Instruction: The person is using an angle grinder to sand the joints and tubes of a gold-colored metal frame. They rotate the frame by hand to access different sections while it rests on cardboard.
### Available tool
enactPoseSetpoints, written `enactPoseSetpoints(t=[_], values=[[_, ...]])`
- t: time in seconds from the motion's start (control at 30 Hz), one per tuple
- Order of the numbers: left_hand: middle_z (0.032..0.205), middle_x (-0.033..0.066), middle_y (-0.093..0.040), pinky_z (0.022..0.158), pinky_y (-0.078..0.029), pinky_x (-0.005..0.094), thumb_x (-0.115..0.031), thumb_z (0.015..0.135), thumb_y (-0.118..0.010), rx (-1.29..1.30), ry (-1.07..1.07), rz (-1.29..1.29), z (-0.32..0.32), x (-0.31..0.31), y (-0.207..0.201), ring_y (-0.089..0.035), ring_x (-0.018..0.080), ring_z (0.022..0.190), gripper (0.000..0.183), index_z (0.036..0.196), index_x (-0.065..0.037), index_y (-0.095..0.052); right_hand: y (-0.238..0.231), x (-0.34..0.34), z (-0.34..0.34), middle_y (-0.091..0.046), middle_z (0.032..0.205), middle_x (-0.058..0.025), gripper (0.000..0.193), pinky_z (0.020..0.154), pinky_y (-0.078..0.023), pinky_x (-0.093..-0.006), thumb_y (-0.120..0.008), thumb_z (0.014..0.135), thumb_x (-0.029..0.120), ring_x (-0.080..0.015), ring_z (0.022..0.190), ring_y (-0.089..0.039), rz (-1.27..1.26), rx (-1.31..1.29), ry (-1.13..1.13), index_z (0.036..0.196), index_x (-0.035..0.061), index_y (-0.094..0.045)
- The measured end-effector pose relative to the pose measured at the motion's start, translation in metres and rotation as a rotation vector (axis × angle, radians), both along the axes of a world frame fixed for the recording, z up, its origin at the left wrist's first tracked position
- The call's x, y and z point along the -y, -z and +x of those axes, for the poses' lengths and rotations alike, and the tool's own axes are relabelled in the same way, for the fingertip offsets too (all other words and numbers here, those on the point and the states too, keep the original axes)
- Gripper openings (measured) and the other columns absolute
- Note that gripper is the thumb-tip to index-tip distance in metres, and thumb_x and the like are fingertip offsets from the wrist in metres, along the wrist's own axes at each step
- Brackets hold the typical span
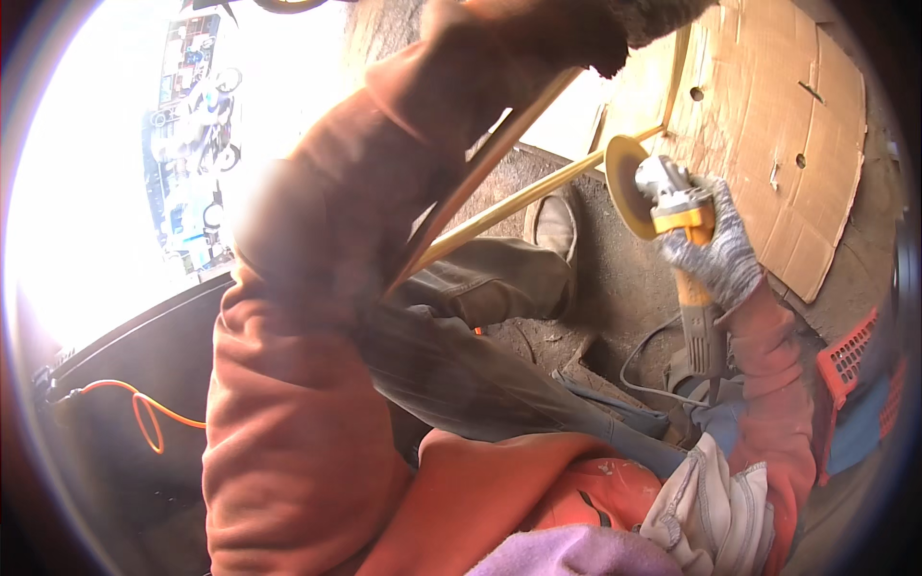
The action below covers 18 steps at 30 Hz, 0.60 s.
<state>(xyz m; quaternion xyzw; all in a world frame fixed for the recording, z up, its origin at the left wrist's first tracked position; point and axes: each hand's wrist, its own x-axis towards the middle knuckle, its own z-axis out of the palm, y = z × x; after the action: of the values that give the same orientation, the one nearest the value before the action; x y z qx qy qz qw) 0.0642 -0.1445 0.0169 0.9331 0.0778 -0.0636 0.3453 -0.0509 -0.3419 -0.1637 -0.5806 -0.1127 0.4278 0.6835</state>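
My right hand [728, 245], in a grey knit glove, is wrapped round the yellow body of an angle grinder [693, 223]. Its tan disc [622, 187] faces left, close to the corner of a thin yellowish frame [538, 192]; whether they touch I cannot tell. A darker brown strip [499, 163] slants up beneath my left arm. That arm, in an orange-red sleeve, reaches to the top of the view. My left hand [663, 21], in a dark-looking glove, is near the upper end of the frame, its fingers hidden or cut off by the edge.
A large sheet of cardboard [768, 144] with holes lies at the upper right. My legs and a shoe [554, 228] are below the frame. A grey cord [629, 370] curls near the grinder. There is a red crate [847, 355] at right and an orange hose [144, 398] at left.
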Motion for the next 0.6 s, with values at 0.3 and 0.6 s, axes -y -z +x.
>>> enactPoseSetpoints(t=[0.3,0.6], values=[[0.066,0.0095,-0.063,0.050,-0.048,0.0365,-0.018,0.090,-0.061,-0.053,0.075,-0.038,0.025,-0.001,0.016,-0.061,0.0206,0.056,0.022,0.098,0.001,-0.069,-0.067,-0.012,0.003,-0.056,0.126,-0.0072,0.046,0.109,-0.039,-0.0422,-0.065,0.088,0.018,-0.0227,0.123,-0.052,-0.144,1.105,-0.368,0.131,0.0112,-0.049],[0.070,0.0128,-0.065,0.059,-0.050,0.0424,-0.017,0.089,-0.057,-0.023,0.118,-0.062,0.031,0.002,0.017,-0.064,0.0252,0.063,0.024,0.102,-0.001,-0.068,-0.109,-0.032,-0.021,-0.040,0.152,-0.0102,0.071,0.114,-0.025,-0.0468,-0.052,0.094,0.053,-0.0290,0.141,-0.035,-0.121,1.205,-0.654,0.151,0.0131,-0.036]])
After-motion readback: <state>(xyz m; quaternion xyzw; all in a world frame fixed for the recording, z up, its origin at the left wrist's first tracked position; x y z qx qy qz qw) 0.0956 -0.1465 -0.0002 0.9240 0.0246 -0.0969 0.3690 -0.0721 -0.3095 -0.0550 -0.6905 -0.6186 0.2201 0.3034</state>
